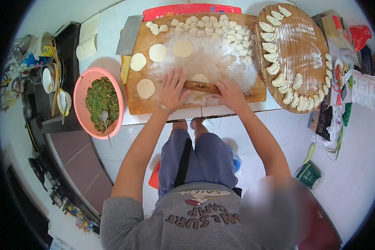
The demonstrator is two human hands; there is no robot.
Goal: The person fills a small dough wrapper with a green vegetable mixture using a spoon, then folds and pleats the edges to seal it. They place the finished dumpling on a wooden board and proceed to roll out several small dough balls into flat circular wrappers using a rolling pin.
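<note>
A wooden rolling pin [202, 86] lies crosswise on the floured cutting board [258, 89]. My left hand [173, 89] presses on its left end, fingers stretched out over it. Its other end is under my right hand [231, 95], with a short tip showing beyond. Beneath the pin a round dough wrapper [201, 78] is partly covered. Rolled wrappers lie to the left, among them one by my left hand [146, 88] and one farther up [183, 48]. Several small dough pieces [208, 31] are heaped along the board's far side.
A cleaver [130, 35] with a yellow handle lies on the board's left edge. The pink bowl [78, 112] at left holds green filling and a spoon [104, 116]. At right, several folded dumplings [273, 68] line a floured round wooden board [298, 46]. Packages [366, 91] crowd the far right.
</note>
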